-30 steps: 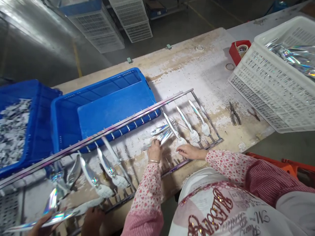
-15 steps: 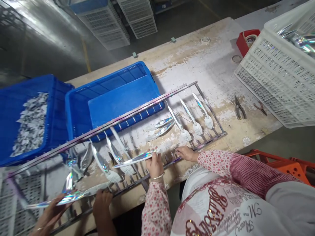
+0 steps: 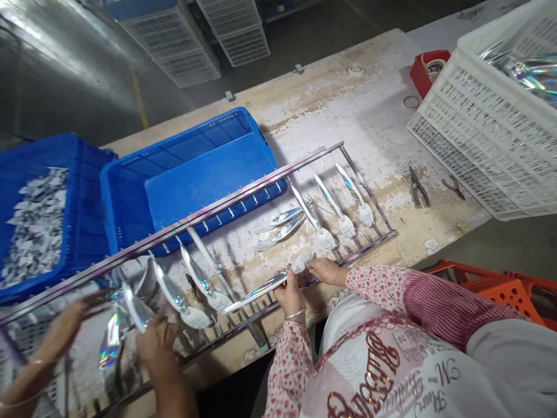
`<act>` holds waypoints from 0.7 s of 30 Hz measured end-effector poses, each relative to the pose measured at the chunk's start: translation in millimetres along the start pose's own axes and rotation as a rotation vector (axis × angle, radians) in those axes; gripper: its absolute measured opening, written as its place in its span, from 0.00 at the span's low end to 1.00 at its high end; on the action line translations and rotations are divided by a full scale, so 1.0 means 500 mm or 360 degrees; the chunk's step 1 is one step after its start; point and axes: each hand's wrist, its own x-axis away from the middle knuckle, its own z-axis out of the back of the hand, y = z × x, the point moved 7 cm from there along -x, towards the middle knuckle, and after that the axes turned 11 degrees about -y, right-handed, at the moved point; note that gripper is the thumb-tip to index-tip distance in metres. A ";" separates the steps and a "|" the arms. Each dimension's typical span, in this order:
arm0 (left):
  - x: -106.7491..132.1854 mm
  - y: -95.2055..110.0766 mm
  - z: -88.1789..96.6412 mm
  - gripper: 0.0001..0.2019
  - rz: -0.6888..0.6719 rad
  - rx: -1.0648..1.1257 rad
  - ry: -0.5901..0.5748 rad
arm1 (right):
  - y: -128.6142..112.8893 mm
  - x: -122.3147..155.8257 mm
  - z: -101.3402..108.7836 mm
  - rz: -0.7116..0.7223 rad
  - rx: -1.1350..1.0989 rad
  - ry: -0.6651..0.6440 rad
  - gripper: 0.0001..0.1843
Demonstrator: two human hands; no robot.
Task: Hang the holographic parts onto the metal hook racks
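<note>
My left hand (image 3: 290,295) is closed around a shiny silver fish-shaped lure (image 3: 261,290), held aslant over the lower bar of a metal rack (image 3: 243,196). A white rounded tail piece (image 3: 300,263) covers its right end. At that end my right hand (image 3: 327,270) pinches its fingertips by the lower bar; what lies between them is hidden. To the right, several similar lures (image 3: 329,197) are strung between the upper hooks and the lower bar. Two loose lures (image 3: 285,225) lie on the table behind my left hand.
A co-worker's hands (image 3: 159,342) handle another lure (image 3: 136,306) at the rack's left part. Behind stand a blue tray (image 3: 209,168) and a blue bin (image 3: 87,197) of white pieces. Pliers (image 3: 419,188) and a white crate (image 3: 474,128) are at right.
My left hand has moved right and down with the lure, bringing its white tail to my right hand. The co-worker's lure has swung from near-level to upright toward the upper bar.
</note>
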 end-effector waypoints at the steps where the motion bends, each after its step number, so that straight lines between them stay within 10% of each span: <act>1: -0.002 0.003 -0.001 0.23 -0.0005 -0.0057 -0.0004 | -0.004 -0.001 0.003 0.0011 0.0017 -0.0028 0.11; 15: -0.124 0.048 -0.067 0.20 0.0145 -0.0541 -0.0683 | -0.035 -0.009 0.054 0.0219 0.0197 -0.0411 0.07; 19: -0.154 0.041 -0.115 0.18 0.0057 -0.0707 -0.0782 | -0.044 -0.084 0.217 0.0212 0.0263 -0.0654 0.05; 21: -0.166 0.029 -0.133 0.18 0.0045 -0.0806 -0.0718 | -0.049 -0.144 0.394 0.0144 0.0263 -0.0041 0.10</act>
